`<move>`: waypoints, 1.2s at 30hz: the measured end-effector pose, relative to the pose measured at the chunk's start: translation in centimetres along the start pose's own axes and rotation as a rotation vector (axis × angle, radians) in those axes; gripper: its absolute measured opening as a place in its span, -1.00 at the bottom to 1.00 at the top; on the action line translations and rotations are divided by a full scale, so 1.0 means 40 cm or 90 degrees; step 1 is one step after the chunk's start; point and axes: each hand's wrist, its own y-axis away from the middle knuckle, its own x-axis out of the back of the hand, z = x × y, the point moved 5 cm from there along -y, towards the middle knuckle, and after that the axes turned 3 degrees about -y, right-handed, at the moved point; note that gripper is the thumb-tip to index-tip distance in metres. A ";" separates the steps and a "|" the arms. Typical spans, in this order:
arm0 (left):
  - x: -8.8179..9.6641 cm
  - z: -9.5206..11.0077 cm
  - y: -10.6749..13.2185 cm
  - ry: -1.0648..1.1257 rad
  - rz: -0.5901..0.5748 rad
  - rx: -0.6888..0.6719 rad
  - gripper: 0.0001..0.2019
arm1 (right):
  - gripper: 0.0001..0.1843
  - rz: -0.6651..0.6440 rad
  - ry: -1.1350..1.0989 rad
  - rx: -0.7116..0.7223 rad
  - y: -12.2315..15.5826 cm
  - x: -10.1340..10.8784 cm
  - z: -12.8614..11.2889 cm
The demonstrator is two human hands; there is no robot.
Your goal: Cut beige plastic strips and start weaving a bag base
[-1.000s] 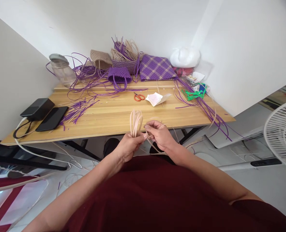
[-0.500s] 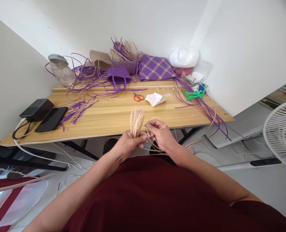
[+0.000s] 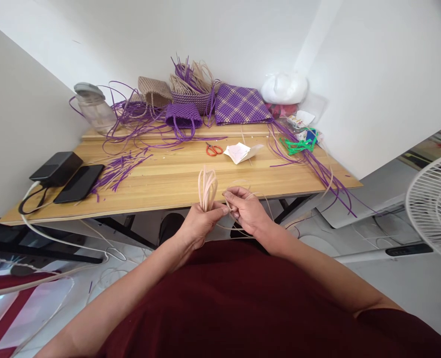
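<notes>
My left hand (image 3: 202, 221) is closed round a looped bundle of beige weaving strips (image 3: 207, 188), whose loops stand up above the fist. Its thumb and forefinger reach toward my right hand (image 3: 247, 211), and the fingertips of both nearly meet. Between the thumb and fingers of my right hand a beige strip is pinched. Loose strip ends curve out round the right hand and below it. Where the pinched strip runs between the fingers is partly hidden. Both hands are in front of the table's near edge, above my lap.
On the wooden table (image 3: 168, 174) lie red-handled scissors (image 3: 214, 149), a paper piece (image 3: 238, 152), purple strip offcuts (image 3: 119, 171), a phone (image 3: 80, 184) and a black adapter (image 3: 56, 168). Behind are a purple woven bag (image 3: 240, 104), small baskets (image 3: 183, 115) and a bottle (image 3: 94, 109). A fan (image 3: 438, 204) stands right.
The looped bundle in my left hand has tilted and shifted slightly left. The loose strip by my right hand has changed its curve. Both hands keep their grip.
</notes>
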 end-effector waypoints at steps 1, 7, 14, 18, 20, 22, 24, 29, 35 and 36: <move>0.001 -0.004 -0.001 0.005 0.009 0.005 -0.74 | -0.62 0.006 -0.001 -0.004 -0.002 0.003 0.002; -0.001 -0.026 -0.009 0.022 -0.028 0.012 -0.70 | -0.60 0.020 -0.021 -0.002 -0.009 0.012 0.001; 0.011 -0.026 -0.016 0.049 0.046 0.037 -0.64 | -0.57 -0.021 0.043 -0.001 0.012 0.006 -0.009; 0.019 -0.028 -0.021 0.072 0.085 0.033 -0.63 | -0.57 -0.034 0.204 0.103 0.027 0.016 -0.020; 0.020 -0.029 -0.022 0.064 0.097 0.023 -0.63 | -0.56 -0.019 0.276 0.155 0.031 0.021 -0.027; 0.019 -0.026 -0.021 0.048 0.106 0.005 -0.64 | -0.52 0.001 0.305 0.166 0.031 0.025 -0.029; 0.014 -0.021 -0.021 0.034 0.102 -0.015 -0.65 | -0.49 0.015 0.297 0.150 0.029 0.027 -0.027; 0.016 -0.009 -0.023 -0.010 0.123 -0.062 -0.67 | -0.47 0.038 0.222 0.132 0.019 0.030 -0.012; 0.023 -0.021 -0.027 -0.033 0.096 -0.052 -0.69 | -0.44 0.081 0.118 0.067 0.007 0.047 0.007; 0.023 -0.021 -0.026 -0.029 0.085 -0.045 -0.69 | -0.44 0.077 0.109 0.056 0.005 0.048 0.006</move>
